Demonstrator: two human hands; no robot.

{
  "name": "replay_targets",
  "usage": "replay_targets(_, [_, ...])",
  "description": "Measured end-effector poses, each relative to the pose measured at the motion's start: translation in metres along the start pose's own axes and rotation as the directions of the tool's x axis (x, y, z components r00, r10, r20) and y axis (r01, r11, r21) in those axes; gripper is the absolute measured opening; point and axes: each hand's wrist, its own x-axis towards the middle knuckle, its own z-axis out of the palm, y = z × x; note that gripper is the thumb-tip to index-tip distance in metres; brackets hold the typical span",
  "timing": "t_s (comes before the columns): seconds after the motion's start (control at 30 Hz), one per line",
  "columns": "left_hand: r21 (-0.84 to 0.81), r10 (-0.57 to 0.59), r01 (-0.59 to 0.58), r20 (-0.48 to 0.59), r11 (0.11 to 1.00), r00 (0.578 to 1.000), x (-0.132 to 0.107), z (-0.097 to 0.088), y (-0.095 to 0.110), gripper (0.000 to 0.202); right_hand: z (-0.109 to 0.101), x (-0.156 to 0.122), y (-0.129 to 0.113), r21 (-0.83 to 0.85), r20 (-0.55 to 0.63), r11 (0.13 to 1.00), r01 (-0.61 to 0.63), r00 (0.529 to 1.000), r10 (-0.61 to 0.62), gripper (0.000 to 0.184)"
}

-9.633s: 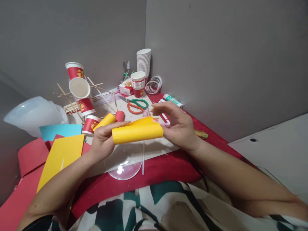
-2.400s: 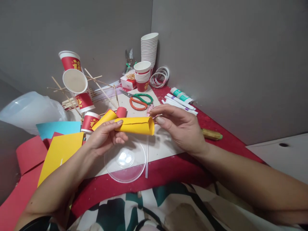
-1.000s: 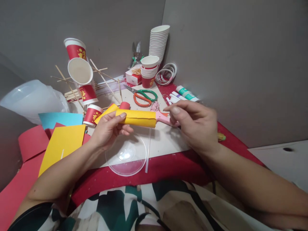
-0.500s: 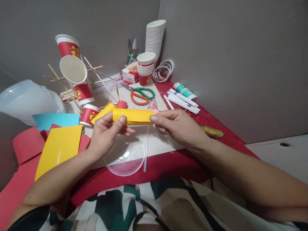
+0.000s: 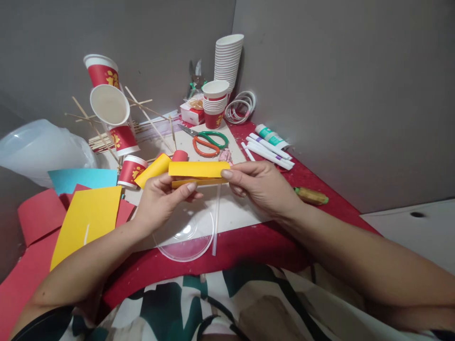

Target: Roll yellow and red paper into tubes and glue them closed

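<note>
A rolled strip of yellow paper (image 5: 199, 169) is held level between both hands above the table, its long edges apart so that a gap shows along the near side. My left hand (image 5: 159, 196) grips the roll's left end, thumb on the lower edge and fingers behind. At the right end, my right hand (image 5: 259, 184) pinches the paper between thumb and fingers. Just beyond lie a second yellow paper roll (image 5: 154, 170) and a small red paper roll (image 5: 180, 156). Beneath the hands is a clear plastic lid (image 5: 185, 251) beside a clear stick (image 5: 216, 227).
Scissors (image 5: 209, 142) lie behind the hands. Red-and-white cups joined with wooden sticks (image 5: 122, 137) stand at left. Paper cups (image 5: 227, 61) are stacked at the back. White sticks (image 5: 270, 151) lie at right, and a yellow sheet (image 5: 88, 213) at left.
The yellow roll's near edges have parted, widening the gap. My left thumb has moved slightly down and right with the lower edge. My right hand keeps its pinch.
</note>
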Motion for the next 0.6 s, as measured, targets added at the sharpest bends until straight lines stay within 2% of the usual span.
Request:
replay_targets(0.17, [0.098,0.097,-0.094,-0.033,0.991,0.995,0.0021,-0.0016,-0.0022,0.013,0.0017,0.002,0.0009,0.121,0.052,0.991,-0.055,0.997,0.049,0.044])
replay_targets(0.3, [0.174,0.138,-0.124,-0.069,0.977,0.988,0.0043,-0.0049,-0.0024,0.012,0.0019,0.0,0.0003,0.069,0.028,0.997,-0.043,0.999,0.041,0.043])
replay_targets(0.47, [0.079,0.056,-0.05,-0.074,0.996,0.996,0.0061,-0.0058,0.0004,0.019,0.0014,-0.0025,0.0035,-0.096,-0.039,0.993,0.068,0.997,-0.072,0.031])
replay_targets(0.6, [-0.01,-0.043,0.043,-0.05,0.999,0.998,0.0084,-0.0055,0.0007,0.021,0.002,-0.0029,0.0061,-0.172,-0.042,0.98,0.098,0.993,-0.107,0.032])
